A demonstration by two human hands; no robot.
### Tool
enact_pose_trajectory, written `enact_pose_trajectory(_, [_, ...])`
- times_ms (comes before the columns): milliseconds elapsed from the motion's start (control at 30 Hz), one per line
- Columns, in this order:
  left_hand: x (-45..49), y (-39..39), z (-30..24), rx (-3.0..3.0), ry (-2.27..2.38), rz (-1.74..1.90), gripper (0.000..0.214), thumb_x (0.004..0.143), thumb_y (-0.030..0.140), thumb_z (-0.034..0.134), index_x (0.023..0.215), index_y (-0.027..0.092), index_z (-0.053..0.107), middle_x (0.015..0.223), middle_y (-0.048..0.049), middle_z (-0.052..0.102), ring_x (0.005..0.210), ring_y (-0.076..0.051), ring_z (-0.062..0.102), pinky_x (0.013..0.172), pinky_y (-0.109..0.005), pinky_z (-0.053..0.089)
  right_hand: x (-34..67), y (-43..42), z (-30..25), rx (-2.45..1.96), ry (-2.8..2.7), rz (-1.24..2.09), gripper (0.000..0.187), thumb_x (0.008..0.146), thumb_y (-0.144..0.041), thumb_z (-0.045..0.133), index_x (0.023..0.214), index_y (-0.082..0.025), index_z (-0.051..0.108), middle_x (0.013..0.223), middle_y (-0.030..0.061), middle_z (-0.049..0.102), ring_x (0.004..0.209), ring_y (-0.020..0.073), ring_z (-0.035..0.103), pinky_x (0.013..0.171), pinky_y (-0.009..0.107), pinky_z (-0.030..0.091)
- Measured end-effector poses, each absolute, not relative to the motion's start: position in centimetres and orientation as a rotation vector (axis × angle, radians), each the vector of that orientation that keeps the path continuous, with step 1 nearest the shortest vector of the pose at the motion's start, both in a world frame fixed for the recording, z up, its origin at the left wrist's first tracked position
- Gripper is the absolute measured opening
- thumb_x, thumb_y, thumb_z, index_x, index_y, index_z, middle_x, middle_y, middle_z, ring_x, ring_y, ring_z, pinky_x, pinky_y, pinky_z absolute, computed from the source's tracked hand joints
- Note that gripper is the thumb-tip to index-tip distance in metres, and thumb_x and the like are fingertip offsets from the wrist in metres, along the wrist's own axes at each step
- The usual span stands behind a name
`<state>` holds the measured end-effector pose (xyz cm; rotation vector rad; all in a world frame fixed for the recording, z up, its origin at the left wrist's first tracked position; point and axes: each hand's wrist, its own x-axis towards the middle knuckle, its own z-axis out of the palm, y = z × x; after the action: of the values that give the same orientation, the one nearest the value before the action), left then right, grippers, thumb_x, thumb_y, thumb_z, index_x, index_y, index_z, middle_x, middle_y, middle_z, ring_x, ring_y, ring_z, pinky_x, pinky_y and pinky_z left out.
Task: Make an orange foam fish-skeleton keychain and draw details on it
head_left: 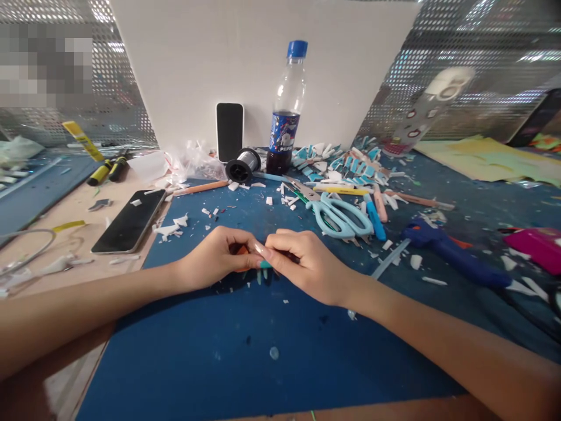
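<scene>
Above the middle of the blue mat, my left hand [219, 257] and my right hand [309, 260] meet, with thumbs and fingertips touching. Between them is a small piece, orange [241, 264] on the left and teal [265, 265] at the fingertips. Both hands are closed on it. My fingers cover most of it, so its shape and kind cannot be made out, nor whether it is one part or two. Light blue-handled scissors [326, 211] lie beyond my right hand. White foam-like scraps [172, 227] lie beyond my left.
A cola bottle [284, 131], a wire spool [242, 166] and a propped phone [230, 133] stand at the back. Another phone [130, 222] lies left. A blue glue gun [451, 251] lies right. Pens, markers and blue-and-white pieces [350, 166] clutter the far mat [210, 362].
</scene>
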<state>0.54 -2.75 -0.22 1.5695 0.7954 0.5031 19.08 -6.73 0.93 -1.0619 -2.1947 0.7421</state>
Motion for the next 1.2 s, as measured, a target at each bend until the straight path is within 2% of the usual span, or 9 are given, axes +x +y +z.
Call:
enact_pose_trajectory(67, [0.4, -2.8, -0.3, 1.599, 0.782, 0.499, 0.020, 0.069, 0.031, 0.072, 0.071, 0.013, 0.064, 0.051, 0.0055, 0.047, 0.047, -0.005, 0.035, 0.045, -0.018, 0.027, 19.2, -6.7, 1.0, -1.065, -2.181, 0.744, 0.036, 0.094, -0.028, 0.041, 0.060, -0.018, 0.041, 0.054, -0.0039, 0.037, 0.055, 0.0088, 0.036, 0.057, 0.025, 0.030])
enact_pose_trajectory(200, [0.4, -2.7, -0.3, 1.648, 0.790, 0.491, 0.021, 0.070, 0.031, 0.070, 0.063, 0.013, 0.061, 0.051, 0.0051, 0.046, 0.047, -0.005, 0.034, 0.045, -0.018, 0.027, 19.1, -6.7, 1.0, -1.106, -2.163, 0.861, 0.028, 0.092, -0.031, 0.047, 0.068, -0.018, 0.047, 0.059, -0.0034, 0.044, 0.056, 0.0085, 0.039, 0.056, 0.024, 0.031])
enact_pose_trajectory(400, [0.3, -2.6, -0.3, 1.696, 0.811, 0.462, 0.024, 0.071, 0.035, 0.068, 0.068, 0.012, 0.063, 0.054, 0.0037, 0.048, 0.050, -0.006, 0.035, 0.046, -0.019, 0.028, 18.6, -6.9, 0.8, -1.060, -2.190, 0.748, 0.034, 0.094, -0.027, 0.042, 0.062, -0.017, 0.044, 0.056, -0.0038, 0.038, 0.055, 0.0086, 0.036, 0.057, 0.024, 0.030])
enact_pose_trajectory(600, [0.1, -2.7, -0.4, 1.697, 0.807, 0.475, 0.025, 0.072, 0.038, 0.069, 0.073, 0.013, 0.067, 0.055, 0.0032, 0.050, 0.051, -0.007, 0.036, 0.047, -0.020, 0.028, 18.8, -7.0, 0.8, -1.078, -2.160, 0.710, 0.033, 0.094, -0.027, 0.042, 0.063, -0.017, 0.045, 0.057, -0.0035, 0.039, 0.055, 0.0089, 0.037, 0.056, 0.024, 0.030])
enact_pose_trajectory(733, [0.2, -2.7, -0.4, 1.668, 0.801, 0.512, 0.021, 0.070, 0.035, 0.070, 0.073, 0.014, 0.068, 0.057, 0.0019, 0.053, 0.052, -0.008, 0.039, 0.048, -0.020, 0.031, 19.0, -7.0, 0.5, -1.099, -2.138, 0.712, 0.032, 0.094, -0.029, 0.042, 0.065, -0.018, 0.046, 0.056, -0.0040, 0.038, 0.055, 0.0088, 0.036, 0.055, 0.024, 0.029])
enact_pose_trajectory(867, [0.3, -2.7, -0.2, 1.628, 0.808, 0.504, 0.019, 0.068, 0.031, 0.072, 0.069, 0.013, 0.068, 0.052, 0.0036, 0.050, 0.048, -0.006, 0.037, 0.046, -0.019, 0.029, 19.0, -6.9, 0.7, -1.093, -2.200, 0.718, 0.035, 0.096, -0.032, 0.039, 0.063, -0.018, 0.042, 0.056, -0.0033, 0.038, 0.057, 0.0099, 0.038, 0.057, 0.025, 0.030])
enact_pose_trajectory(1033, [-0.2, -2.7, -0.3, 1.629, 0.861, 0.539, 0.019, 0.067, 0.033, 0.073, 0.067, 0.014, 0.069, 0.053, 0.0007, 0.056, 0.048, -0.007, 0.042, 0.046, -0.018, 0.032, 20.3, -7.5, 4.0, -1.366, -2.354, 0.348, 0.029, 0.094, -0.040, 0.039, 0.080, -0.017, 0.048, 0.078, 0.0060, 0.053, 0.076, 0.0174, 0.049, 0.068, 0.031, 0.038])
enact_pose_trajectory(1133, [-0.6, -2.7, -0.4, 1.621, 0.917, 0.582, 0.022, 0.066, 0.036, 0.074, 0.062, 0.015, 0.068, 0.056, -0.0014, 0.060, 0.047, -0.007, 0.043, 0.045, -0.018, 0.032, 23.6, -8.8, 6.0, -1.798, -2.241, 0.034, 0.021, 0.086, -0.033, 0.049, 0.092, -0.013, 0.049, 0.094, 0.0143, 0.055, 0.090, 0.0258, 0.053, 0.079, 0.039, 0.042])
enact_pose_trajectory(1200, [-0.8, -2.6, -0.7, 1.625, 0.913, 0.579, 0.023, 0.066, 0.037, 0.074, 0.060, 0.016, 0.067, 0.059, -0.0023, 0.062, 0.049, -0.008, 0.045, 0.046, -0.018, 0.033, 26.9, -10.0, 6.4, -2.221, -2.090, -0.151, 0.038, 0.077, -0.037, 0.059, 0.101, -0.009, 0.050, 0.105, 0.0221, 0.053, 0.101, 0.0360, 0.050, 0.081, 0.046, 0.043])
